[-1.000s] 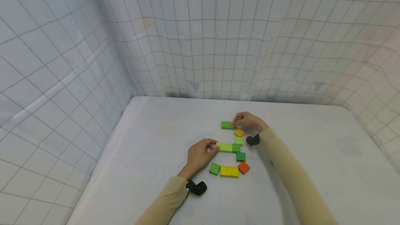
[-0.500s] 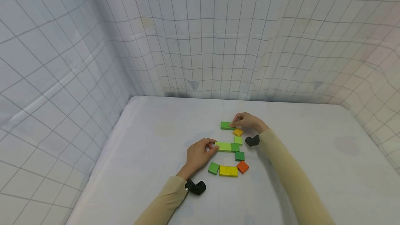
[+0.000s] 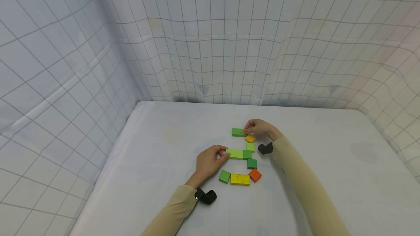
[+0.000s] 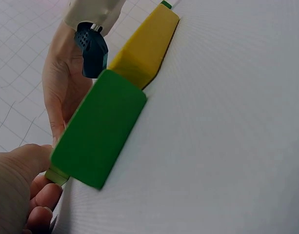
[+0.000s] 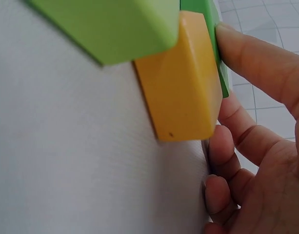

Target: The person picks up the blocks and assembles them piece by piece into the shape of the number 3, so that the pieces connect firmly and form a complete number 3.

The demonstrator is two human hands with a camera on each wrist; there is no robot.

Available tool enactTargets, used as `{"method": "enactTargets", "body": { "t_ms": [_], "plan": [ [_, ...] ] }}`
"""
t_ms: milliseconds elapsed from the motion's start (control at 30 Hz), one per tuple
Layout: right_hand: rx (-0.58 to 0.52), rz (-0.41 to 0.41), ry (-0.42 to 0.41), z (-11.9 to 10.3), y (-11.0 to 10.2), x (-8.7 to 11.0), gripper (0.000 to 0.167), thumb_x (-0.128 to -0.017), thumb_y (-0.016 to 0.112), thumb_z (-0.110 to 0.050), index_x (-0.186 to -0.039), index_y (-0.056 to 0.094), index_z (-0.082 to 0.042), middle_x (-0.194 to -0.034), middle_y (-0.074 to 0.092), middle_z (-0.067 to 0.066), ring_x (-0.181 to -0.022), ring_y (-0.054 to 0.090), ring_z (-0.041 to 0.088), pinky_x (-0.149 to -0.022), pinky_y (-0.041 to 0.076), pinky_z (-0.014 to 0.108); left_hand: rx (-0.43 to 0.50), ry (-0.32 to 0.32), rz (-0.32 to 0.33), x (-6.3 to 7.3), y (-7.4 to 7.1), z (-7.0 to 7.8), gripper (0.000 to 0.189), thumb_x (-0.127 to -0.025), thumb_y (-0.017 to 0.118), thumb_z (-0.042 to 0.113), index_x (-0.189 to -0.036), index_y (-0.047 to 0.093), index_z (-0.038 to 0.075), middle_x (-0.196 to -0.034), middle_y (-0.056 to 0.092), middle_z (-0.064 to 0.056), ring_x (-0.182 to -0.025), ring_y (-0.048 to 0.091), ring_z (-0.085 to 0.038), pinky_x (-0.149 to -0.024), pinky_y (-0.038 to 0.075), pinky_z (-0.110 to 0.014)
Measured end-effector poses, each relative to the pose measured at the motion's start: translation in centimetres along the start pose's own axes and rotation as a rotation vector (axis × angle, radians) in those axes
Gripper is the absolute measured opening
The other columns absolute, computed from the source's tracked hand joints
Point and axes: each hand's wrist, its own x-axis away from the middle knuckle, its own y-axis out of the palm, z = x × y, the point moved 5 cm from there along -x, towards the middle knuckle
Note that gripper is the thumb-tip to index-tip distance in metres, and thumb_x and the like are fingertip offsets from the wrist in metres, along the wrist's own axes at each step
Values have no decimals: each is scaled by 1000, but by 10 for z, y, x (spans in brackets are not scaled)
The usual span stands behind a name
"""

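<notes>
In the head view my left hand pinches the left end of a long lime-green block lying on the table. Farther back, my right hand grips the right end of a long green block between thumb and fingers. Just below that end sits an orange-yellow block, turned cornerwise. Under it come a small lime block, a small green block at the long lime block's right end, and a dark green block. The right wrist view shows the thumb pressed on the green block, right behind the orange-yellow block.
Nearest me lies a row: a tilted green block, a yellow block and a tilted orange-red block. A white cloth covers the table. Gridded white curtains stand behind it and at both sides.
My right hand and the long green block have shifted very slightly nearer the orange-yellow block. My left hand holds its place on the lime-green block.
</notes>
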Motion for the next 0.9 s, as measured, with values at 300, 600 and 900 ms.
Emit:
{"method": "enactTargets", "body": {
  "t_ms": [300, 600, 900],
  "plan": [
    [12, -1, 9, 1, -1, -1, 38, -86, 68, -40, -103, 60, -7, -93, 50, 7, -90, 43, 23, -76, 32, 36, 8, 4, 6, 0, -1, 0, 30, -91, 60, 44, -109, 71, 23, -76, 54, 17, -56, 43, 0, -52, 35, -21],
    [1, 31, 31, 8, -3, -3, 47, -88, 64, -46, -112, 57, -6, -95, 47, 9, -93, 41, 24, -76, 30, 36, 7, 19, 8, 0, -1, 1, 31, -91, 59, 45, -109, 70, 23, -77, 54, 17, -56, 43, 1, -52, 35, -20],
    [71, 50, 39, 8, -7, 8, 46, -90, 61, -46, -112, 58, -7, -116, 53, 14, -100, 47, 28, -85, 37, 43, 1, 20, 15, 1, -3, 1, 31, -91, 60, 44, -109, 70, 21, -78, 55, 17, -56, 43, 0, -52, 35, -20]
  ]
}}
